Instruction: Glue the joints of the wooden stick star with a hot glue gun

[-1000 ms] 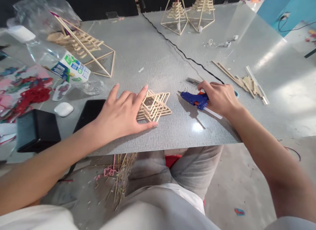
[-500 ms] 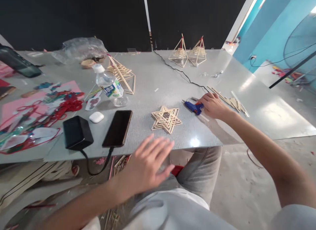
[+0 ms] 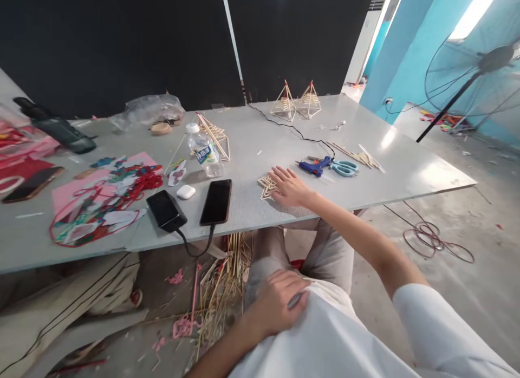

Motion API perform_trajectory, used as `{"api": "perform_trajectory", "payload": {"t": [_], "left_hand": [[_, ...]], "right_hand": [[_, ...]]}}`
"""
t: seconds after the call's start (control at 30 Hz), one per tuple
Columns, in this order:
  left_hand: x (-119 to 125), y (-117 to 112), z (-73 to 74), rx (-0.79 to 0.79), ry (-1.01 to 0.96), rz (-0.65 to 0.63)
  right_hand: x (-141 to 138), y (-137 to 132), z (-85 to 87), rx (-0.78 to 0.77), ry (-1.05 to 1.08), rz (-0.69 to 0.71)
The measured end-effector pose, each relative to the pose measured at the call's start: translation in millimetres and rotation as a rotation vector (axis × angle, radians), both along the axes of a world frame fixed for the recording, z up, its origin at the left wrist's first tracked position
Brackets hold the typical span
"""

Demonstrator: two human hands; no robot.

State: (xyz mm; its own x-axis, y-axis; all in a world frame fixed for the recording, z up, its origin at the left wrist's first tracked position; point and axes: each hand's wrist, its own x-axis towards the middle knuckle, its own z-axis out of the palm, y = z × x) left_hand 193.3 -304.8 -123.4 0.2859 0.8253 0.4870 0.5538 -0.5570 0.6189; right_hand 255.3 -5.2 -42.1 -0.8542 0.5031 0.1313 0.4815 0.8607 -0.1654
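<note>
My right hand (image 3: 291,188) lies over the right part of a star made of wooden sticks (image 3: 265,188) on the table. Its fingers are stretched and touch the star, without closing round it. My left hand (image 3: 281,302) rests against my shirt at the lap, fingers loosely extended and nothing visible in it. To the right of the star lie a blue glue gun (image 3: 317,165) and light-blue-handled pliers (image 3: 345,168). Behind these is a small pile of loose sticks (image 3: 365,158).
A phone (image 3: 216,202) on a cable, a black box (image 3: 166,210), a white case (image 3: 186,192) and a water bottle (image 3: 206,153) stand to the left. Two stick pyramids (image 3: 284,104) are at the back. A black cord (image 3: 298,130) crosses the table. Coloured scraps (image 3: 109,199) lie far left.
My right hand has left the glue gun and moved left onto the star, uncovering the pliers. My left hand has drawn back from near the table edge to my lap. The view has shifted.
</note>
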Motion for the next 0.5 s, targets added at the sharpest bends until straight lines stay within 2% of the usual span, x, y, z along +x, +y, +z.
{"api": "perform_trajectory", "payload": {"t": [0.17,0.5], "left_hand": [[5,-16,-18.9,-0.034,-0.001,-0.006],[6,-35,-32.7,-0.088,-0.003,0.000]], "right_hand": [[0,0,-2.2,0.027,0.015,0.000],[-2,0,-1.9,0.034,0.006,0.000]]}}
